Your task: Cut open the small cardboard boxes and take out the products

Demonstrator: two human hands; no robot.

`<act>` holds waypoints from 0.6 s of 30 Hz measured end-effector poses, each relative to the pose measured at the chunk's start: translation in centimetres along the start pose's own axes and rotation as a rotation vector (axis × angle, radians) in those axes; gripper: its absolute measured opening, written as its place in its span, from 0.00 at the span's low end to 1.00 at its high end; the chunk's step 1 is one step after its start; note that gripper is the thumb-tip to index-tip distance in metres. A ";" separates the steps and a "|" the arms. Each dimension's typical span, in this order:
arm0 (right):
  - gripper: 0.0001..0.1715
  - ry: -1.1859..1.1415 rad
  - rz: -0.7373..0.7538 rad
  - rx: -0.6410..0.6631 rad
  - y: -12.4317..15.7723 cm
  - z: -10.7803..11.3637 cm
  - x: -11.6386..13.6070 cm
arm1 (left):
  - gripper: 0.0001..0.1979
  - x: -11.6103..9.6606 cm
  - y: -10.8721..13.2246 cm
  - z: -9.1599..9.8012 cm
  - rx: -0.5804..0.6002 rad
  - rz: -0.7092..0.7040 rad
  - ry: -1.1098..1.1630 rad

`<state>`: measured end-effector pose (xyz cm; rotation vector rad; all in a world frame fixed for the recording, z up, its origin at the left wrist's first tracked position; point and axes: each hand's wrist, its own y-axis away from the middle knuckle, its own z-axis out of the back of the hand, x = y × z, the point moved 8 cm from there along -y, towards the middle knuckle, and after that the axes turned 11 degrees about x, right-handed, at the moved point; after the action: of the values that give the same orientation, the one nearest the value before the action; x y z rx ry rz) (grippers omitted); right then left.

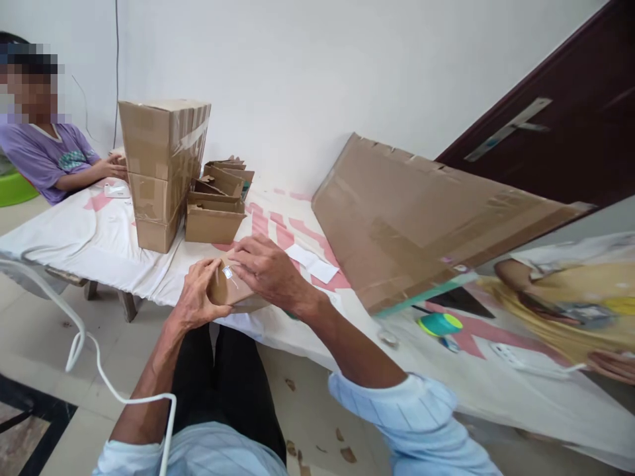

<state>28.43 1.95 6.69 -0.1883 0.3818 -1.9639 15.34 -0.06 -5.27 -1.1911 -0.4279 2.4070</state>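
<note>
My left hand [197, 294] is wrapped round the near left side of a small brown cardboard box [244, 291], thumb along its front and fingers over the top. Bent fingers of my right hand [268, 270] grip the box from above, on its right; their tips are partly hidden. On the box, between my hands, is a small white sticker [227, 272] with blue print. The box is held at the front edge of the cloth-covered table [198, 270]. White papers [312, 263] lie on the cloth just beyond my right hand.
Stacked closed boxes [153, 172] and opened cartons [215, 221] stand behind my hands. A large cardboard sheet [397, 218] leans at the right, near a teal tape roll [439, 324] and power strip [510, 357]. People sit at both ends. A white cable [124, 398] crosses my left arm.
</note>
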 end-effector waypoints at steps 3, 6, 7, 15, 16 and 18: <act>0.09 0.191 0.027 0.167 -0.8 -1.7 0.2 | 0.55 -0.2 -0.2 -0.4 -0.003 0.002 -0.015; 0.08 0.302 0.039 0.235 -0.9 -2.4 0.0 | 0.56 -0.6 -0.3 -0.7 0.000 0.015 -0.029; 0.08 0.321 0.041 0.247 -0.8 -2.5 0.0 | 0.56 -0.7 -0.4 -0.7 0.000 0.016 -0.031; 0.10 0.274 0.022 0.285 -0.8 -2.9 -0.5 | 0.56 -1.3 -0.5 -1.0 -0.012 0.018 -0.039; 0.10 0.271 0.019 0.289 -0.9 -3.0 -0.5 | 0.56 -1.3 -0.5 -0.9 -0.012 0.019 -0.039; 0.10 0.262 0.015 0.291 -1.0 -3.1 -0.6 | 0.57 -1.3 -0.5 -0.9 -0.005 0.024 -0.037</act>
<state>26.87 3.42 4.18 0.2597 0.2597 -2.0083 16.95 -0.17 -4.68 -1.1618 -0.4336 2.4527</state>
